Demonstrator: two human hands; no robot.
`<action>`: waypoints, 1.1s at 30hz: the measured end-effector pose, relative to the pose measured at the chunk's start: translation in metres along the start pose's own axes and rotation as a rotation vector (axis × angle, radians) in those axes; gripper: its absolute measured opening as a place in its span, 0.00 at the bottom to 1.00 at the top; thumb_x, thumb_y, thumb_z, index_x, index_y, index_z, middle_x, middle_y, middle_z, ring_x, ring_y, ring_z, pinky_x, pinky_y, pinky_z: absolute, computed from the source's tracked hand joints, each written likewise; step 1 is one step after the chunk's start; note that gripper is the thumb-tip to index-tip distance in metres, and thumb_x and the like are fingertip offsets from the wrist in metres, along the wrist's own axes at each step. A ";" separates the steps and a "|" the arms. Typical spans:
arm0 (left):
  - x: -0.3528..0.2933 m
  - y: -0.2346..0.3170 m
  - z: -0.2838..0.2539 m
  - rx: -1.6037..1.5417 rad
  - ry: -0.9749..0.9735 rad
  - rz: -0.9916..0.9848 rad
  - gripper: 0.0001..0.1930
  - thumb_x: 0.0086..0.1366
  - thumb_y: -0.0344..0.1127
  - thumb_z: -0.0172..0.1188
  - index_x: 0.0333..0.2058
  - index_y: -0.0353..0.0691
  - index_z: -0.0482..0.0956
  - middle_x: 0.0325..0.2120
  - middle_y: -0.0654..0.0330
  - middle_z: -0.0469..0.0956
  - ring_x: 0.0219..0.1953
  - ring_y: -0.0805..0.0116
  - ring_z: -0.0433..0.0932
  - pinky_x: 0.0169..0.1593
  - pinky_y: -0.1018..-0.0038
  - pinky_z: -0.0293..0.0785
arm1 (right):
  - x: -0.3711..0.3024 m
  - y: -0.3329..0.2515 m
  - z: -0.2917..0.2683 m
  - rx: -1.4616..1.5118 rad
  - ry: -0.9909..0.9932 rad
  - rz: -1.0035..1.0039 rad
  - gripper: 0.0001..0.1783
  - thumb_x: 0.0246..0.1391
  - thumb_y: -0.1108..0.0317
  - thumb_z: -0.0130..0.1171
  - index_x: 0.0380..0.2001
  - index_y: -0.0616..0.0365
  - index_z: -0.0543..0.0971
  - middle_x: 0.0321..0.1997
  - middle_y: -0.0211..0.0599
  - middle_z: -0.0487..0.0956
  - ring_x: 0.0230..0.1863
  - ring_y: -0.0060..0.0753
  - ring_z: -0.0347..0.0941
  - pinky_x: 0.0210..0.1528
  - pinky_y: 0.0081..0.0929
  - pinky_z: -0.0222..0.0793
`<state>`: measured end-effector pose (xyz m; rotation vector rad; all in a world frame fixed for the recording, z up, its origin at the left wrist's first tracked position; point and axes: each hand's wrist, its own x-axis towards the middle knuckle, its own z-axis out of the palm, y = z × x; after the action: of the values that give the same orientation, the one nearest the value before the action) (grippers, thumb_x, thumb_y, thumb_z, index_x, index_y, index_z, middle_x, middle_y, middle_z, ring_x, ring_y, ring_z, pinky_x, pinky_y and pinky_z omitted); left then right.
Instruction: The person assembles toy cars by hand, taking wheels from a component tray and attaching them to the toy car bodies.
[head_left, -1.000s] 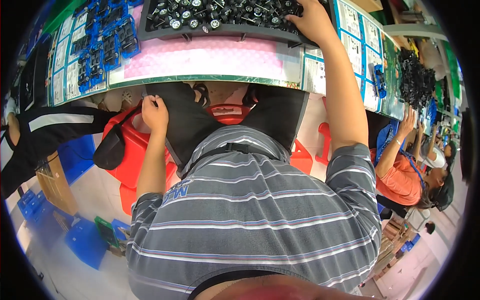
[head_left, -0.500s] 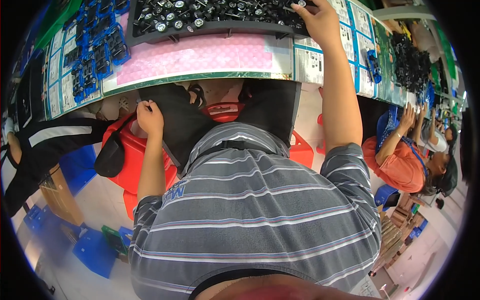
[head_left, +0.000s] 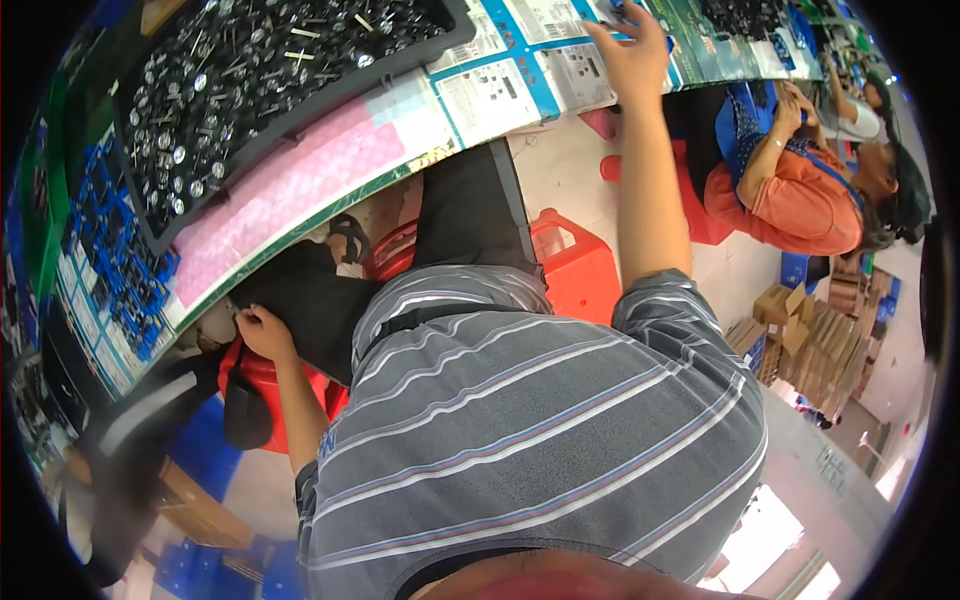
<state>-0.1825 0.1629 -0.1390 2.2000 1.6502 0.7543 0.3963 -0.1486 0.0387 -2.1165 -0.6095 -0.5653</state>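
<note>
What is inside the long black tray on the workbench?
The black tray holds many small dark parts with round silvery tops and a few thin metal pins, loosely scattered. Anything beneath that top layer is covered.

An assembly workshop is showing here; a long bench [head_left: 330,190] is curving across the view, carrying a black tray [head_left: 290,70] filled with small metal parts, a pink mat [head_left: 300,180] and printed sheets [head_left: 490,95]; blue bins [head_left: 110,270] are lining its left side; another worker [head_left: 800,190] is sitting further along the bench; red stools [head_left: 570,270] are standing beneath it; cardboard boxes [head_left: 810,340] are piling up on the floor.
</note>
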 end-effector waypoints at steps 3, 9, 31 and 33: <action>0.001 0.005 -0.002 0.080 0.014 -0.050 0.15 0.66 0.42 0.56 0.30 0.33 0.74 0.28 0.45 0.77 0.33 0.43 0.76 0.40 0.55 0.71 | 0.027 0.085 -0.038 -0.194 -0.021 0.098 0.41 0.41 0.52 0.79 0.56 0.64 0.77 0.51 0.46 0.82 0.50 0.37 0.80 0.48 0.33 0.77; 0.012 0.021 0.004 0.100 -0.023 -0.054 0.15 0.65 0.43 0.55 0.29 0.34 0.75 0.27 0.46 0.79 0.32 0.43 0.77 0.40 0.54 0.71 | 0.045 0.125 -0.054 -0.254 -0.246 0.155 0.41 0.40 0.51 0.79 0.54 0.65 0.78 0.54 0.52 0.80 0.54 0.45 0.79 0.55 0.37 0.74; -0.017 0.271 -0.030 -1.580 -1.035 -0.217 0.20 0.72 0.39 0.59 0.56 0.37 0.70 0.34 0.60 0.79 0.30 0.75 0.78 0.31 0.79 0.74 | -0.126 -0.228 0.004 0.473 -0.917 -0.335 0.34 0.39 0.61 0.80 0.51 0.60 0.77 0.47 0.41 0.79 0.49 0.42 0.77 0.51 0.35 0.73; -0.010 0.267 -0.036 -1.645 -0.953 -0.302 0.15 0.72 0.41 0.58 0.49 0.38 0.74 0.34 0.59 0.80 0.29 0.73 0.79 0.29 0.79 0.74 | -0.105 -0.237 0.010 0.516 -0.964 -0.350 0.34 0.41 0.63 0.78 0.53 0.60 0.77 0.49 0.42 0.78 0.49 0.42 0.77 0.51 0.35 0.73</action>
<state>0.0084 0.0700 0.0269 0.7648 0.3811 0.4625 0.1733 -0.0386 0.1143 -1.6845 -1.4866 0.4669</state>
